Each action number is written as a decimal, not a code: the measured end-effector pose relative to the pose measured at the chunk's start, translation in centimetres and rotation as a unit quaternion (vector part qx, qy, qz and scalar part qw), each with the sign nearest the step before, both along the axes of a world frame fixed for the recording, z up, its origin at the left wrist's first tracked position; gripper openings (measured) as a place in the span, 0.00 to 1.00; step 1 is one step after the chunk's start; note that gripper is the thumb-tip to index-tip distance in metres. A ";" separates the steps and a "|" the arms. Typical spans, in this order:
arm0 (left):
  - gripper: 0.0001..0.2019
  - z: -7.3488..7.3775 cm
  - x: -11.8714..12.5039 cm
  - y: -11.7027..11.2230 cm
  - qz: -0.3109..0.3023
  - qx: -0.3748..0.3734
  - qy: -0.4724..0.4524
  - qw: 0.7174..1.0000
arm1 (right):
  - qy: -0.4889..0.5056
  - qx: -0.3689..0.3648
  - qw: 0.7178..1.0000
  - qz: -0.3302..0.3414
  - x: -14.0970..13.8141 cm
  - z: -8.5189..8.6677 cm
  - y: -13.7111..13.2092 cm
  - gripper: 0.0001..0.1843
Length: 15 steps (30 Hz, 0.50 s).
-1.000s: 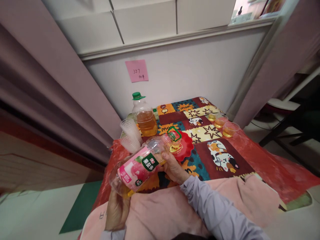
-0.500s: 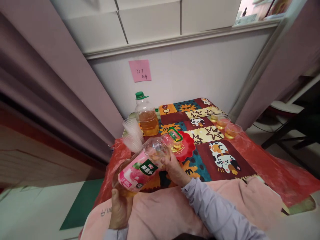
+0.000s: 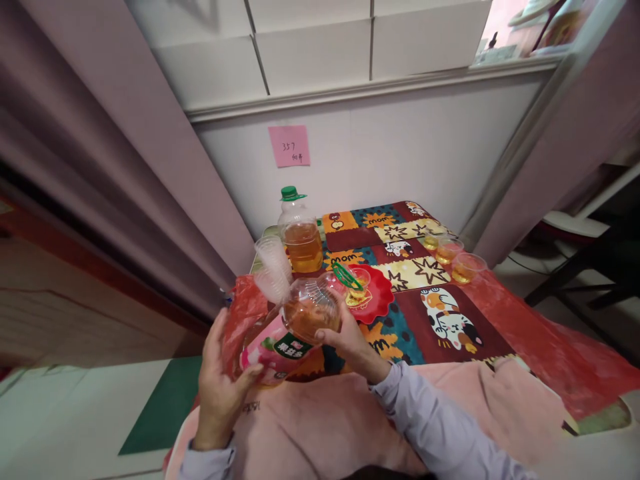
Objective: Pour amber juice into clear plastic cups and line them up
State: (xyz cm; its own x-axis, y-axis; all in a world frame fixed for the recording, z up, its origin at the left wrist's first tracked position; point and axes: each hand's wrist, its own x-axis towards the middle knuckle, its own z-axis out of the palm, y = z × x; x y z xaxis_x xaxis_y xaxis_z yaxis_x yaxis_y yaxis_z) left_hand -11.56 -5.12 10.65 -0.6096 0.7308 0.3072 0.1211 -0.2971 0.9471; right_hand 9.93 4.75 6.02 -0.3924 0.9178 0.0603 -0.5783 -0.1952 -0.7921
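The right hand curls its fingers round the shoulder of the bottle, tilted by the mat's near-left corner; the left hand gapes wide, thumb over the base, contact unclear.

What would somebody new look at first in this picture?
Probably the big pink-labelled bottle, tilted just left of centre, with the right hand around its upper part and the left hand by its base. Next, the bright red plate just beyond it, holding a cup of yellow drink. A green-capped bottle stands farther back.
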 end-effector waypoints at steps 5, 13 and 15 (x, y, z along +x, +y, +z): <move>0.60 3.1 -0.5 2.7 -0.117 -0.108 -0.021 0.987 | 0.005 0.056 0.996 0.075 -0.5 2.7 -1.2 0.63; 0.65 1.1 -2.0 1.6 -0.154 -0.124 -0.048 0.979 | -0.108 0.237 0.958 0.118 2.9 4.9 -0.5 0.65; 0.65 1.0 -1.9 1.4 -0.145 -0.125 -0.058 0.980 | -0.169 0.264 0.947 0.074 4.9 4.5 1.5 0.60</move>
State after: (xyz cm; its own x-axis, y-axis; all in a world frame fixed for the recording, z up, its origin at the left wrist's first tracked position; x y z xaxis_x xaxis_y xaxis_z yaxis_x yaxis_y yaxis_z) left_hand -13.51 -3.71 11.68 -0.3863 0.9216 0.0378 -0.0475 -0.0608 0.9970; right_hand 14.86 6.28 10.57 -0.5922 0.7288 0.3436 -0.2726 0.2201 -0.9366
